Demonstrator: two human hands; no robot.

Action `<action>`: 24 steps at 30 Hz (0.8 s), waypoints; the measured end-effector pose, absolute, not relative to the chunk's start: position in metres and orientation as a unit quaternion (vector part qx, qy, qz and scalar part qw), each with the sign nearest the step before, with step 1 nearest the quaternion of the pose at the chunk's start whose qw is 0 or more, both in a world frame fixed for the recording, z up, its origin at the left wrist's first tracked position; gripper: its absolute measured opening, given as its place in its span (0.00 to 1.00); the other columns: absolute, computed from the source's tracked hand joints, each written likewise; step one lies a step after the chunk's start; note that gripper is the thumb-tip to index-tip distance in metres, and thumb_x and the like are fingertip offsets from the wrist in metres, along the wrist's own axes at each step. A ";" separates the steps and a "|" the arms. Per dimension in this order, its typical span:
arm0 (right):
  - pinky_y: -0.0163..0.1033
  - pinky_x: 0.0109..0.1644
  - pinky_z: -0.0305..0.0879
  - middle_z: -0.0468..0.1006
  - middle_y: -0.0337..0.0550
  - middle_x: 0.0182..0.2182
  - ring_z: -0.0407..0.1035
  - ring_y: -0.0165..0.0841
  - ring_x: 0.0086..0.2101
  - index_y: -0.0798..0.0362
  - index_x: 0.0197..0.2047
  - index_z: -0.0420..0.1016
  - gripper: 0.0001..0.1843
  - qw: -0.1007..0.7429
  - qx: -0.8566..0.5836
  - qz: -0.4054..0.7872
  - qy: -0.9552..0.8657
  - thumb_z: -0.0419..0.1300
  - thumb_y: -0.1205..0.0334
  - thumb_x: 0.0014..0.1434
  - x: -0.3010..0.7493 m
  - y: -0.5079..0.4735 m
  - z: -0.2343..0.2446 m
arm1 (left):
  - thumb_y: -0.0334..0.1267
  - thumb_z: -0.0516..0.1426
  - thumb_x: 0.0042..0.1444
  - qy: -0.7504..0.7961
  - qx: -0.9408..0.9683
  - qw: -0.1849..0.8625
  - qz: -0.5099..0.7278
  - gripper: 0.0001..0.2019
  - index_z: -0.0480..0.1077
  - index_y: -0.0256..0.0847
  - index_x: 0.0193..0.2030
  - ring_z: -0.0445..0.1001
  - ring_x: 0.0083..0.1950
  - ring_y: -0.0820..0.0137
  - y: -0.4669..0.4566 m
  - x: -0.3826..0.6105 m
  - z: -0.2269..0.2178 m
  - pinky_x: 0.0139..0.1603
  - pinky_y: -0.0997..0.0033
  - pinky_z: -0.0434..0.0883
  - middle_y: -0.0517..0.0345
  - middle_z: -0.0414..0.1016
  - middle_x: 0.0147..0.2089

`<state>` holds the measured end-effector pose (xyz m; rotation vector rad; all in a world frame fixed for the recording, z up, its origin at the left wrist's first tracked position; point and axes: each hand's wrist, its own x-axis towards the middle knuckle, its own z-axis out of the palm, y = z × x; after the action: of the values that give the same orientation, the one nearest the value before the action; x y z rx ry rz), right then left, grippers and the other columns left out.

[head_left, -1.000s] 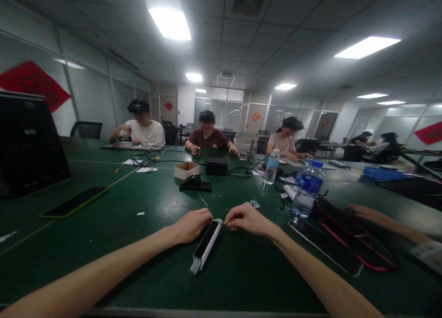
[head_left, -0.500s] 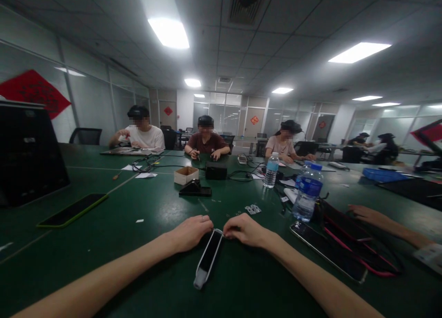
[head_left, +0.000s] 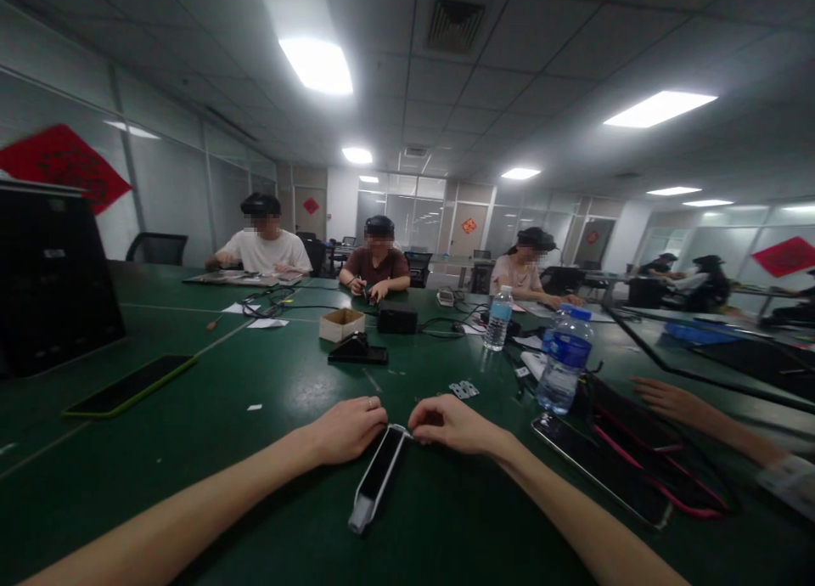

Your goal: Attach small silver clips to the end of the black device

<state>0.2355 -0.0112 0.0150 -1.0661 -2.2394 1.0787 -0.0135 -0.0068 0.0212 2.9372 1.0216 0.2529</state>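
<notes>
Since a second ago, the person in the dark shirt (head_left: 375,267) on the far side has drawn both hands together, and a dark-edged frame (head_left: 732,385) has come into view on the right; your device (head_left: 380,471) has hardly shifted. Your left hand (head_left: 349,429) is curled at the left of the device's far end, fingertips bent down. Your right hand (head_left: 453,425) faces it from the right, thumb and forefinger drawn close at the far right corner. The device lies on the green table (head_left: 267,501) between your hands, slanting from that far end to its grey tip, near you and a little left. You cannot tell whether either hand grips it: your own fingers hide the contact, and anything small between them is too blurred to make out.

Just beyond your right hand lie some white pieces (head_left: 464,390), their markings unreadable. Farther off, a black stand (head_left: 357,350) sits before an open box (head_left: 342,325). To your right is a phone (head_left: 602,469), with a bottle (head_left: 564,365) behind it; another person's hand (head_left: 675,399) reaches in, the arm cut off by the right edge. Far left, a black panel (head_left: 57,280) is cut off too.
</notes>
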 end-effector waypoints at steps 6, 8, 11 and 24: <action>0.38 0.40 0.71 0.78 0.40 0.30 0.73 0.32 0.32 0.57 0.39 0.76 0.16 0.256 -0.369 0.437 -0.779 0.66 0.54 0.52 0.236 -0.012 0.017 | 0.36 0.48 0.66 0.321 0.944 -0.031 0.069 0.10 0.71 0.43 0.45 0.73 0.43 0.65 -0.009 -0.013 0.024 0.44 0.67 0.68 0.53 0.73 0.44; 0.38 0.40 0.70 0.79 0.40 0.31 0.73 0.32 0.32 0.57 0.39 0.76 0.16 0.250 -0.367 0.439 -0.781 0.67 0.54 0.51 0.237 -0.011 0.016 | 0.35 0.48 0.66 0.328 0.942 -0.045 0.058 0.11 0.72 0.42 0.45 0.73 0.45 0.63 -0.011 -0.011 0.024 0.46 0.64 0.68 0.52 0.74 0.46; 0.37 0.40 0.70 0.79 0.40 0.32 0.74 0.33 0.33 0.57 0.39 0.76 0.16 0.242 -0.363 0.430 -0.790 0.68 0.56 0.50 0.239 -0.009 0.014 | 0.33 0.49 0.64 0.353 0.933 -0.054 0.052 0.13 0.70 0.41 0.51 0.72 0.51 0.59 -0.014 -0.010 0.023 0.52 0.58 0.67 0.48 0.73 0.52; 0.36 0.42 0.68 0.78 0.41 0.36 0.71 0.32 0.36 0.55 0.40 0.78 0.10 0.203 -0.356 0.373 -0.832 0.63 0.60 0.56 0.240 -0.011 0.020 | 0.42 0.49 0.65 0.256 0.956 0.041 0.133 0.17 0.65 0.45 0.59 0.67 0.56 0.61 -0.023 -0.010 0.023 0.58 0.60 0.64 0.51 0.68 0.57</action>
<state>0.2396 -0.0113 0.0202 -0.9949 -2.3231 1.0422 -0.0104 -0.0229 0.0230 2.9296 0.7856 0.4083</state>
